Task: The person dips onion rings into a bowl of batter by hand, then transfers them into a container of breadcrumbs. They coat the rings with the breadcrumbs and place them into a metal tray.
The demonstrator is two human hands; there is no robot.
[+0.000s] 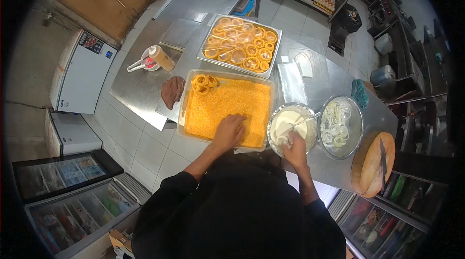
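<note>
My left hand (230, 132) lies palm down on the orange breadcrumbs (227, 101), fingers stretched out and holding nothing that I can see. The crumbs fill a shallow plastic tub (181, 121), with several coated onion rings (203, 83) piled in its far left corner. My right hand (295, 148) is over a metal bowl (274, 148) of pale batter (286, 122), fingertips closed together at the batter. Whatever they pinch is too blurred to name. A utensil handle (314, 116) rests across the bowl's right side. To the right stands a bowl (359, 135) of floured onion rings (337, 121).
Beyond the tub sits a metal tray (265, 72) of coated rings, partly under plastic film. A knife (383, 162) lies on a round wooden board (365, 167) at the right. A sauce bottle (162, 59), brown cloth (172, 92), plastic bags (292, 83) and green cloth (359, 93) are around.
</note>
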